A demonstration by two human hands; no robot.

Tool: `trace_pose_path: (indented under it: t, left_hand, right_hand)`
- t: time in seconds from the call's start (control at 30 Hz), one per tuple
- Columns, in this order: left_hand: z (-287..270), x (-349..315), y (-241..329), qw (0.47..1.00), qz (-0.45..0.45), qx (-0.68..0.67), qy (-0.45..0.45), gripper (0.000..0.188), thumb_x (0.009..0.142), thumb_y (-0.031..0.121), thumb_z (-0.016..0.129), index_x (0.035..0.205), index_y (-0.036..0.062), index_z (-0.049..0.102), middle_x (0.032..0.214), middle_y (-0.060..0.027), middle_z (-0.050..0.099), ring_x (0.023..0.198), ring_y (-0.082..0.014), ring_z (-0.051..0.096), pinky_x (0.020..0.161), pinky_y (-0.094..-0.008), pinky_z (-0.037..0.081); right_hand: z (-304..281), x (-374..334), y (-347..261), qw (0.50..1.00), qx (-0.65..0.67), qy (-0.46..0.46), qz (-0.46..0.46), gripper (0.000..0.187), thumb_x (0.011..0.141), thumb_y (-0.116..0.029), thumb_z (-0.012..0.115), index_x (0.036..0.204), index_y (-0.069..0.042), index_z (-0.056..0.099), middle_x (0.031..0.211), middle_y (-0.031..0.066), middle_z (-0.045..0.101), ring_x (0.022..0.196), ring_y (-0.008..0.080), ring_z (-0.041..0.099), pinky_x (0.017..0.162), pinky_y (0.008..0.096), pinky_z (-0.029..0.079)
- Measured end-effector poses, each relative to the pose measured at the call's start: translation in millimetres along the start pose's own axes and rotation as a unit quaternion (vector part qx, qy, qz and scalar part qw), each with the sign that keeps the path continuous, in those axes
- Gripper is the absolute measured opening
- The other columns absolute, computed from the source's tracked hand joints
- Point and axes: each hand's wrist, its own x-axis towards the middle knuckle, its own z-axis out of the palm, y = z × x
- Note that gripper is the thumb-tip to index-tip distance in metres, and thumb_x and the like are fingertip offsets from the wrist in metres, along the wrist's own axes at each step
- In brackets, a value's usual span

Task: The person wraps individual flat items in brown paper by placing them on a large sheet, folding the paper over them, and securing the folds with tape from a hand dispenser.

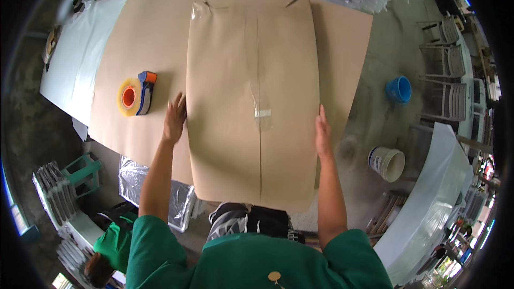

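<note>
Head view: long, flat brown-paper pkg lies btwn both hands, atop a wide tan paper sheet, its near end reaching past the sheet's near edge, toward the wearer. L hand is at the pkg's L side, fingers extended, not curled round it; R hand is along the R side, fingers straight & together. Can't tell if any fingertips tuck under. Center seam runs lengthwise, w/ a shiny clear tape patch approx midway. Blue-and-orange handheld dispenser w/ yellowish tape roll sits on the sheet, L of the pkg, near L hand.

To do it well, I'd say: press both sides evenly w/ flat palms, so the seam doesn't gape or the paper buckle; support the near end, as overhang may sag; mind the dispenser if sliding L.
</note>
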Motion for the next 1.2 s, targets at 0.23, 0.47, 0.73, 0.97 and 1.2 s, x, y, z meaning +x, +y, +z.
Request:
trace_pose_path:
  t: [0.23, 0.47, 0.73, 0.97, 1.2]
  left_hand:
    - [75, -182, -91, 0.977, -0.074, -0.079, 0.182, 0.066, 0.091, 0.053, 0.021, 0.141, 0.0109, 0.01, 0.144, -0.0079, 0.018, 0.129, -0.0231, 0.025, 0.107, -0.0376, 0.019]
    - [3, -178, -46, 0.842, -0.141, 0.505, 0.124, 0.048, 0.073, 0.017, 0.06, 0.118, 0.0047, 0.05, 0.121, -0.0148, 0.048, 0.101, -0.033, 0.049, 0.086, -0.0433, 0.04]
    - [-15, -68, -20, 0.676, 0.114, 0.727, 0.014, 0.098, 0.065, 0.036, 0.069, 0.14, 0.0075, 0.013, 0.145, -0.0118, 0.016, 0.134, -0.0315, 0.01, 0.108, -0.0456, 0.006]
    - [65, -135, -126, 0.524, -0.086, 0.83, 0.169, 0.062, 0.085, 0.02, 0.036, 0.134, -0.0106, 0.016, 0.14, -0.0336, 0.008, 0.133, -0.0425, 0.003, 0.108, -0.0497, 0.001]
    - [37, -189, -65, 0.967, -0.181, 0.16, 0.079, 0.047, 0.087, 0.036, 0.041, 0.115, -0.0007, 0.048, 0.108, -0.0138, 0.055, 0.101, -0.0245, 0.052, 0.082, -0.0365, 0.042]
  right_hand:
    - [35, -163, 62, 0.888, 0.42, 0.006, 0.189, 0.066, 0.093, -0.049, 0.023, 0.139, -0.003, 0.015, 0.144, 0.0074, 0.02, 0.13, 0.0205, 0.023, 0.106, 0.0337, 0.019]
    - [-49, -156, 71, 0.99, -0.106, -0.052, 0.078, 0.076, 0.084, -0.033, 0.055, 0.139, -0.001, 0.014, 0.14, 0.0162, 0.028, 0.13, 0.0268, 0.024, 0.106, 0.0384, 0.018]
    - [10, -51, 75, 0.874, -0.465, 0.068, -0.121, 0.077, 0.083, -0.036, 0.054, 0.14, -0.005, 0.013, 0.144, 0.0169, 0.017, 0.133, 0.0344, 0.016, 0.105, 0.0492, 0.013]
    - [123, -199, 129, 0.95, -0.299, -0.09, 0.022, 0.066, 0.086, -0.045, 0.047, 0.137, -0.009, 0.025, 0.14, 0.0134, 0.029, 0.125, 0.0287, 0.032, 0.102, 0.043, 0.028]
    - [35, -261, 100, 0.988, 0.016, 0.141, 0.063, 0.031, 0.088, -0.024, 0.045, 0.076, -0.002, 0.062, 0.086, 0.0109, 0.063, 0.073, 0.0251, 0.061, 0.075, 0.0392, 0.047]
